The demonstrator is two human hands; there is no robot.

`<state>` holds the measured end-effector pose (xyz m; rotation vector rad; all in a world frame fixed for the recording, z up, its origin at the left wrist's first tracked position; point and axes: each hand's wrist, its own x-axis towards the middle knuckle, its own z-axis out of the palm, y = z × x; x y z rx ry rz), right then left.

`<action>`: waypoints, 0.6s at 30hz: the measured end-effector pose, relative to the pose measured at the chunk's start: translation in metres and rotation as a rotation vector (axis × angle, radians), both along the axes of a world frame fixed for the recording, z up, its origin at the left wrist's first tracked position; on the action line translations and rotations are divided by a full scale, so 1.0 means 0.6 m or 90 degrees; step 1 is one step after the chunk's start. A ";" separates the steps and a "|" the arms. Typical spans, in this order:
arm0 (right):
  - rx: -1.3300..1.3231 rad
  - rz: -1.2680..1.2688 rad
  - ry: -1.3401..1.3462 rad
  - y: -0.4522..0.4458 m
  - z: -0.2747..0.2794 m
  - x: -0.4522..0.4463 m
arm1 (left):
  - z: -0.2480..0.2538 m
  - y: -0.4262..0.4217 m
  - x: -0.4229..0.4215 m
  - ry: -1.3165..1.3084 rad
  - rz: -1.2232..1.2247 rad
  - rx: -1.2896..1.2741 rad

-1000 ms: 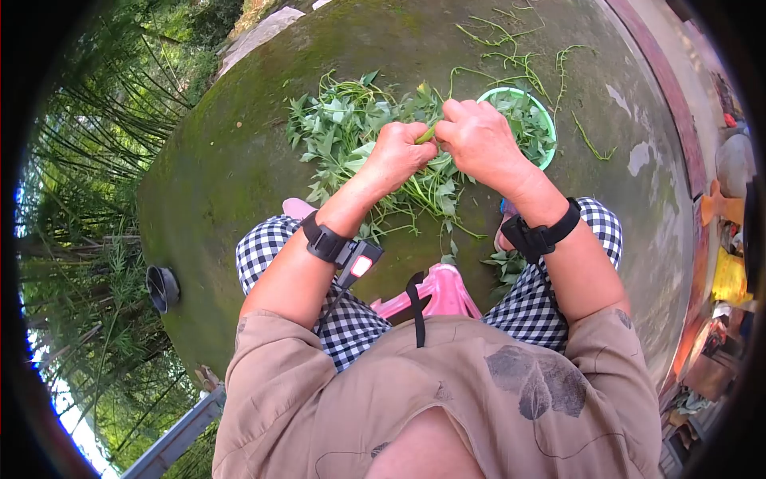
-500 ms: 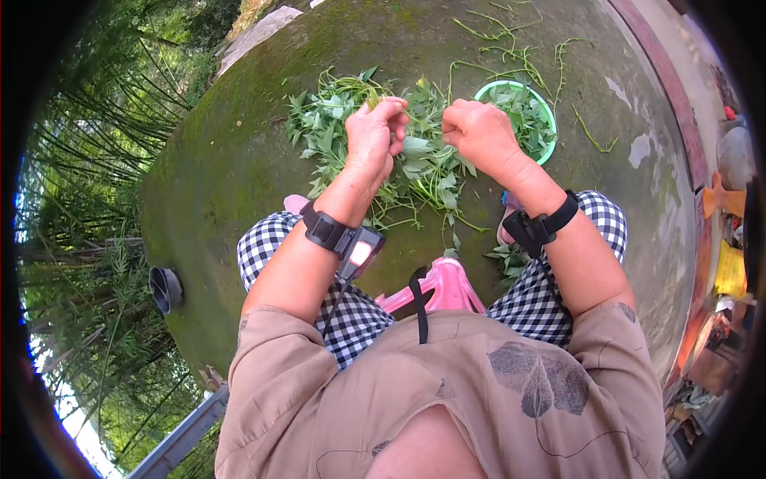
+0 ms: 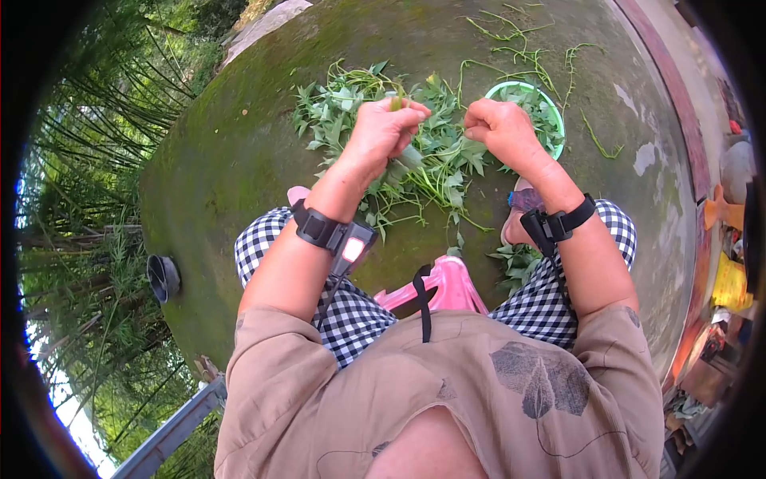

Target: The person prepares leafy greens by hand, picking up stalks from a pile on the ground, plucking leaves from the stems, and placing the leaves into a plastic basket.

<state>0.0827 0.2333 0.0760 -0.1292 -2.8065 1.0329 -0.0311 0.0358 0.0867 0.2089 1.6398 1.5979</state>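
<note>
Behind the left fingers [image 3: 411, 117], a black wristband [image 3: 317, 229] carries a boxy dark device [image 3: 355, 242] with a pale panel edged in pinkish red; a thin dark cable [image 3: 328, 302] runs from it. Behind the right fingers [image 3: 481, 120] sits another black strap [image 3: 579, 217] with a smaller black box [image 3: 542, 228]. Farther back from the fingers, a tan shirt [image 3: 383, 379] has loose short sleeves, a dark grey leaf print [image 3: 550, 378] on the right-hand side and thin curling lines. Between fingers and shirt show black-and-white checked trousers [image 3: 353, 318] and pinkish footwear [image 3: 515, 231].
</note>
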 end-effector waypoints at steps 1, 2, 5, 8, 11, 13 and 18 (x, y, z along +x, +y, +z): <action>-0.003 0.011 0.013 -0.004 0.000 -0.001 | -0.005 0.005 0.010 0.012 -0.013 -0.012; -0.006 0.021 0.028 -0.009 0.000 -0.003 | -0.008 0.009 0.018 0.025 -0.027 -0.023; -0.020 0.044 0.055 -0.016 -0.004 -0.007 | -0.012 0.016 0.026 0.034 -0.051 -0.027; -0.035 0.047 0.070 -0.023 -0.004 -0.006 | -0.019 0.019 0.029 0.031 -0.054 -0.019; -0.059 0.045 0.078 -0.026 -0.007 -0.003 | -0.016 0.022 0.036 0.013 -0.057 -0.011; -0.109 0.039 0.068 -0.025 -0.009 0.000 | -0.013 0.024 0.040 0.000 -0.067 -0.001; -0.301 0.007 0.020 -0.018 0.005 0.010 | -0.028 0.026 0.050 -0.049 -0.060 -0.028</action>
